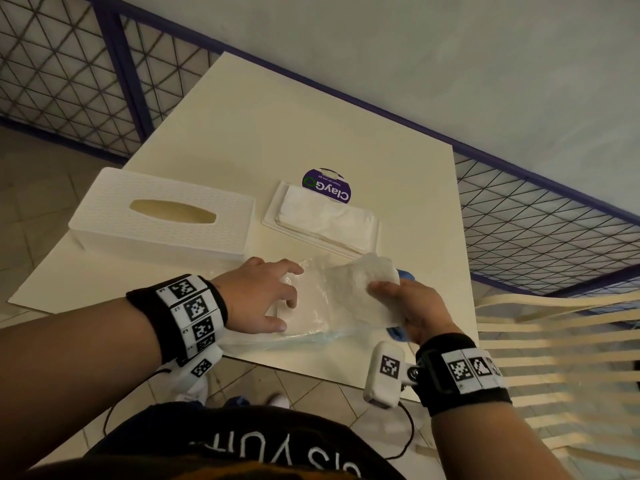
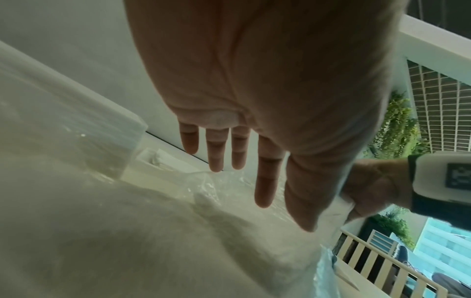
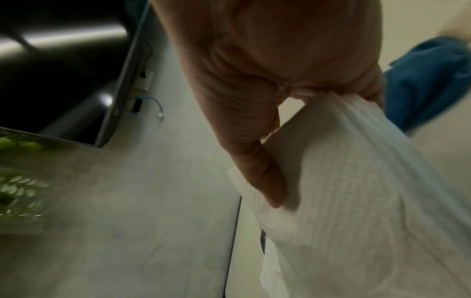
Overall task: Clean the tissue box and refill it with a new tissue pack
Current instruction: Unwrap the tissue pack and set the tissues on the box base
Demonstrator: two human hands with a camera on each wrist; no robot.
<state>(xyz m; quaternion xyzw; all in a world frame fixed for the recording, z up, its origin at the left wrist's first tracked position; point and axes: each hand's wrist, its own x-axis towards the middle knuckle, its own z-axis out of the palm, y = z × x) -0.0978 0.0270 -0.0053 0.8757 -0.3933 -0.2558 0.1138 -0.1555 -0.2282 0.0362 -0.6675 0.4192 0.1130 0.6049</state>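
1. A cream desk (image 1: 298,109) is being viewed from above, with wire-mesh railing (image 1: 62,81) running behind it and a slatted chair (image 1: 561,358) standing off its right edge.
2. The white tissue box cover (image 1: 162,216) is lying near the left edge of the desk, its oval slot facing up.
3. The flat box base (image 1: 277,220) is lying just beside the cover, toward the middle of the desk, and a low layer of white tissues (image 1: 329,216) is resting in it.
4. A round purple label reading "ClayGo" (image 1: 327,187) is showing at the far end of the base.
5. The clear plastic wrapper (image 1: 318,306) of the new pack is being held down near the front edge of the desk by the left hand (image 1: 258,299).
6. In the left wrist view, the left hand's fingers (image 2: 265,181) are being kept straight and slightly spread over the wrapper.
7. A stack of white tissues (image 1: 363,289) is being gripped at the wrapper's right end by the right hand (image 1: 412,310).
8. In the right wrist view, the stack is being pinched between the thumb (image 3: 257,171) and the curled fingers.
9. A blue cloth (image 1: 405,273) is lying near the right edge of the desk, mostly hidden behind the right hand and the stack.
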